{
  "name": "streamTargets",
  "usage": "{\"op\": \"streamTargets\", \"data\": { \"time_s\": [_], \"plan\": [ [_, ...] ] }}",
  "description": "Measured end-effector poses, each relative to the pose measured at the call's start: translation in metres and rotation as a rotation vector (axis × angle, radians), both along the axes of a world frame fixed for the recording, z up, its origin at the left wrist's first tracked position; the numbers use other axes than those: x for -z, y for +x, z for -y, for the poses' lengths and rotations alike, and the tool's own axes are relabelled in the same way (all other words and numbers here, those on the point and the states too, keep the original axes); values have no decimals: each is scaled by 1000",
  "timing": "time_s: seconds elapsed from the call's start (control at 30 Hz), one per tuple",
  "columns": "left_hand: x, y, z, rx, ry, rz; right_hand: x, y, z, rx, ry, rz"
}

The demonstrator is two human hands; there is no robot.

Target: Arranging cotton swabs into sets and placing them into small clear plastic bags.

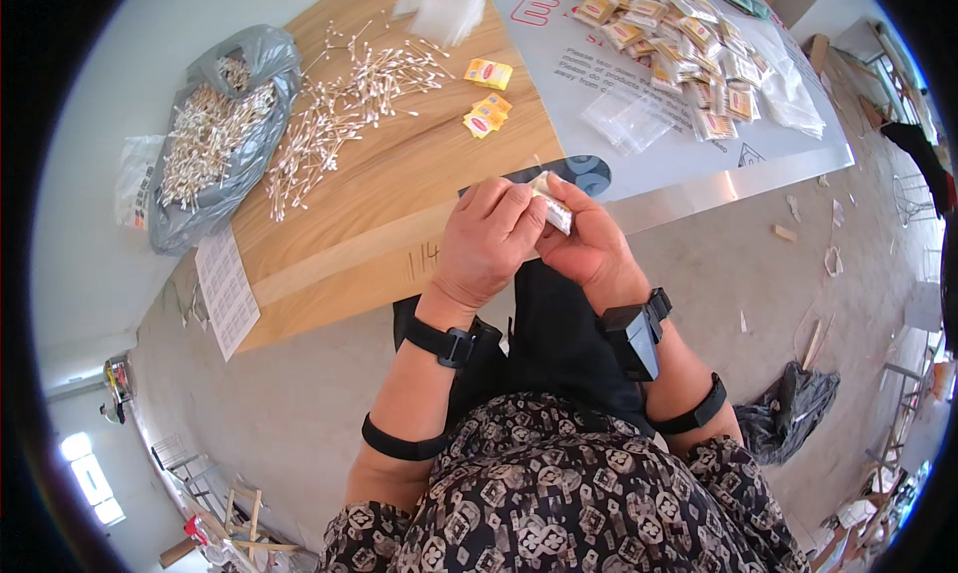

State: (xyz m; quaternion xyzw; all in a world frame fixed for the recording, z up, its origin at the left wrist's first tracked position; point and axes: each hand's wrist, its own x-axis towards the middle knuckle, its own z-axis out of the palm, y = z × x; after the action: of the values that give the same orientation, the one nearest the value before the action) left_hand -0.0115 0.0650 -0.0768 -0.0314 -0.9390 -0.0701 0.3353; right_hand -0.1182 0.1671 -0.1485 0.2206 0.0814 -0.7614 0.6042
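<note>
My two hands meet at the table's front edge around a small whitish plastic packet (556,214). My left hand (483,239) is closed, its fingers bent over the packet's left side. My right hand (587,242) pinches the same packet from the right. What is inside it is mostly hidden by my fingers. Beyond my hands lie two small stacks of yellow printed cards (488,73). Loose cotton swabs (344,99) are spread over the wooden table (399,189) to the left of the cards.
A grey plastic bag (284,59) full of cotton swabs sits at the table's left end. Clear empty bags (446,6) lie at the back. Right of the wood, a printed silvery sheet (559,54) carries a heap of filled swab packets (689,44) and flat clear bags (629,121).
</note>
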Motion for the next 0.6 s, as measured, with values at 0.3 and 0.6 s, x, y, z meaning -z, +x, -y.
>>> {"op": "streamTargets", "data": {
  "time_s": [0.3,0.6],
  "plan": [
    [-17,40,45,-208,28,197,-23,27,0,-169,405,-1146],
    [-4,47,49,-203,155,193,-26,41,36,167,318,-1841]
  ]
}}
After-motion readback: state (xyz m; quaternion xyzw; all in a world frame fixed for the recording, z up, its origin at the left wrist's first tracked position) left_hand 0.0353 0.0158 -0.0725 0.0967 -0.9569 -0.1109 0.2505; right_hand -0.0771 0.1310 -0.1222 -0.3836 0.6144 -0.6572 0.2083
